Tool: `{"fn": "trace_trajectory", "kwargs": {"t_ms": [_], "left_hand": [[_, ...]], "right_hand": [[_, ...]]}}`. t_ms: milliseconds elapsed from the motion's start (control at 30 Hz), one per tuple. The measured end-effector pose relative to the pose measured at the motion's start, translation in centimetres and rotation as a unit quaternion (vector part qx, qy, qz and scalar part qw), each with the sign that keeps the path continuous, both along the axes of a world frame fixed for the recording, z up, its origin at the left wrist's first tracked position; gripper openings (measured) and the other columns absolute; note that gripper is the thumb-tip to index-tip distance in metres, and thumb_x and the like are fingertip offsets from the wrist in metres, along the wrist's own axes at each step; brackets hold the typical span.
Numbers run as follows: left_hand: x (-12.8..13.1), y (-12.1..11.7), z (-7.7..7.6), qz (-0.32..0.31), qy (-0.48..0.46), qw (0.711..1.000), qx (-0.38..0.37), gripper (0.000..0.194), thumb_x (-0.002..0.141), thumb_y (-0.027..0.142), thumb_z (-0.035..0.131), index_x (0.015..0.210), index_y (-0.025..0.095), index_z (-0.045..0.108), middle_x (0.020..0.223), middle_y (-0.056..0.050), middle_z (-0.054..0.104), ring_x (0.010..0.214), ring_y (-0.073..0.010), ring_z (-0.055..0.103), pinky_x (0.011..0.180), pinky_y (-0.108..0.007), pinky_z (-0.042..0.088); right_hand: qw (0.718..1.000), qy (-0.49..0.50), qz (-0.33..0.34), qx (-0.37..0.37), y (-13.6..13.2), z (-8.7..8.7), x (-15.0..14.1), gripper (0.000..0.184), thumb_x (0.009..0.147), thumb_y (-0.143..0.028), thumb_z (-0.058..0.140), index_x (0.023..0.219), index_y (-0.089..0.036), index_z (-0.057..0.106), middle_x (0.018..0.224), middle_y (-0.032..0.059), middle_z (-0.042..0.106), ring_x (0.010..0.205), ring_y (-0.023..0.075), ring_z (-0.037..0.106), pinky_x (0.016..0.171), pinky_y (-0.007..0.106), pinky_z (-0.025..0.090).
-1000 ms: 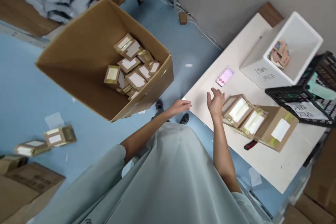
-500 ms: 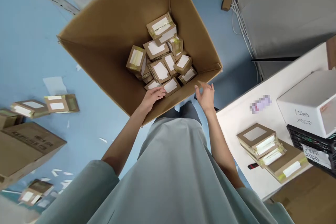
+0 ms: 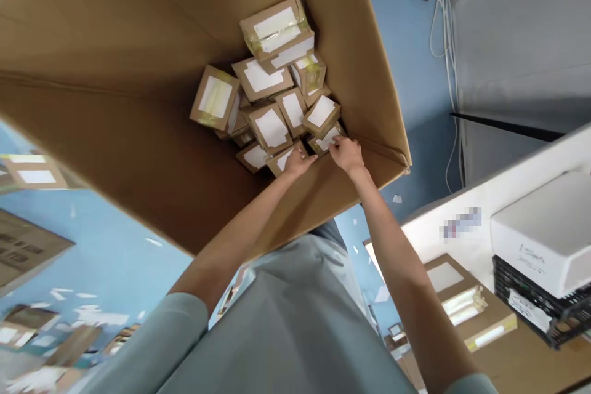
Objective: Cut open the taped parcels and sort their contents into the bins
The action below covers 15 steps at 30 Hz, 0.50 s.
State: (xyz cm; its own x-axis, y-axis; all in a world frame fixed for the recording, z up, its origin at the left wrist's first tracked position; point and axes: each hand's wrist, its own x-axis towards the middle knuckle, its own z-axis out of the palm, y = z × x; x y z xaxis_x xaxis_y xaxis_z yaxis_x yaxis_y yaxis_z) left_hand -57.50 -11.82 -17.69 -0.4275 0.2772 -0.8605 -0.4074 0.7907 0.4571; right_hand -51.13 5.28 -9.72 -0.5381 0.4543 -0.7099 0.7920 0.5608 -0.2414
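My arms reach down into a large open cardboard carton (image 3: 152,135) that holds several small taped boxes with white labels. My left hand (image 3: 299,161) rests on the edge of a small box (image 3: 277,166) near the carton's near wall, its thumb and fingers apart. To its right, my right hand (image 3: 347,152) has its fingers bent over the near end of another small cardboard box (image 3: 327,138); the underside of the grip is hidden. A smaller labelled box (image 3: 322,116) lies just beyond my right hand. Farther in is a larger taped box (image 3: 277,31).
At right, a white table (image 3: 429,231) bears taped boxes (image 3: 462,301), a white bin (image 3: 540,240) and a black crate (image 3: 526,301). Cables (image 3: 446,31) run along the grey wall. More boxes (image 3: 34,172) and paper scraps (image 3: 87,314) lie on the blue floor at left.
Both hands have gone deeper into the carton. My right hand has moved from above the rim down onto a small box, and my left hand has shifted right. The view has come closer.
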Motion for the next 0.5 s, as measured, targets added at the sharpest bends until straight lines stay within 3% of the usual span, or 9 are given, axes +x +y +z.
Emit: {"fn": "trace_trajectory", "kwargs": {"t_ms": [100,167,300,400,500], "left_hand": [[-0.3,3.3,-4.5,-0.045,0.084,0.995,0.014,0.115,0.080,0.042,0.100,0.174,0.011,0.041,0.177,-0.030,0.043,0.165,-0.0447,0.043,0.135,-0.051,0.037],[-0.8,5.6,-7.8,-0.071,0.124,0.990,0.000,0.128,0.077,0.048,0.102,0.177,0.009,0.032,0.185,-0.032,0.023,0.173,-0.0478,0.026,0.140,-0.056,0.026],[-2.2,9.3,-14.5,-0.081,0.128,0.987,-0.044,0.148,0.069,0.064,0.104,0.180,0.010,0.022,0.187,-0.034,0.012,0.174,-0.0558,0.011,0.139,-0.067,0.019],[-2.9,10.5,-18.4,-0.091,0.128,0.986,-0.054,0.149,0.068,0.069,0.103,0.179,0.008,0.023,0.187,-0.035,0.016,0.173,-0.0569,0.013,0.138,-0.068,0.020],[-3.1,10.7,-20.4,-0.114,0.138,0.983,-0.045,0.140,0.072,0.070,0.099,0.176,0.005,0.031,0.183,-0.037,0.025,0.170,-0.0573,0.021,0.138,-0.068,0.022]], "right_hand": [[0.998,-0.032,-0.049,-0.009,2.6,-6.0,-0.6,0.028,0.105,-0.030,0.071,0.128,-0.022,0.083,0.124,0.0144,0.087,0.128,0.0342,0.078,0.125,0.055,0.048],[0.995,-0.051,-0.085,-0.018,4.3,-10.3,-0.9,0.026,0.102,-0.029,0.073,0.123,-0.022,0.085,0.121,0.0152,0.087,0.128,0.0360,0.078,0.121,0.057,0.051],[0.991,-0.041,-0.127,-0.028,6.7,-17.8,-1.3,0.027,0.099,-0.030,0.070,0.119,-0.021,0.086,0.125,0.0172,0.086,0.130,0.0379,0.077,0.117,0.056,0.055],[0.991,-0.041,-0.125,-0.038,6.9,-21.1,-1.0,0.027,0.098,-0.031,0.068,0.116,-0.021,0.086,0.128,0.0182,0.085,0.127,0.0377,0.078,0.114,0.055,0.058],[0.989,-0.083,-0.112,-0.044,6.1,-21.9,-0.6,0.031,0.100,-0.030,0.065,0.121,-0.021,0.085,0.136,0.0188,0.083,0.127,0.0377,0.079,0.112,0.055,0.060]]}}
